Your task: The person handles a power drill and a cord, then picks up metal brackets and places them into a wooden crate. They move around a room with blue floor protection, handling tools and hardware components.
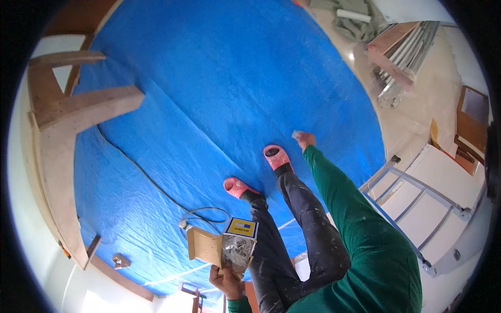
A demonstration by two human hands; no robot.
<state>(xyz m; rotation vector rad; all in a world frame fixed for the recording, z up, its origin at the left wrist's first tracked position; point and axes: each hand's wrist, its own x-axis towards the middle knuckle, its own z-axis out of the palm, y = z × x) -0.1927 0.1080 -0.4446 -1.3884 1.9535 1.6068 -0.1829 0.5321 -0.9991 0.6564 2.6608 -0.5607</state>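
My left hand [227, 282] is closed on the underside of a small cardboard box [206, 246] with its flap open. One side of the box is white and blue with a yellow label. Inside shows a clear plastic bag [237, 251] with greyish contents that I cannot make out. Out in front, my right arm reaches forward in a green sleeve. At its end, my right hand [306, 141] pinches a small, pale, flat piece [296, 134]; its kind is too small to tell. Below that hand are my feet in pink clogs [276, 156] on a blue tarp [219, 94].
A black cable [151, 180] lies looped on the tarp. To the left stands a wooden frame [57, 156] with jutting arms. A metal ladder [417, 208] is at the right. Metal tubes [409, 55] and a grey-green cloth [355, 23] lie far right. A small metal piece [121, 261] rests lower left.
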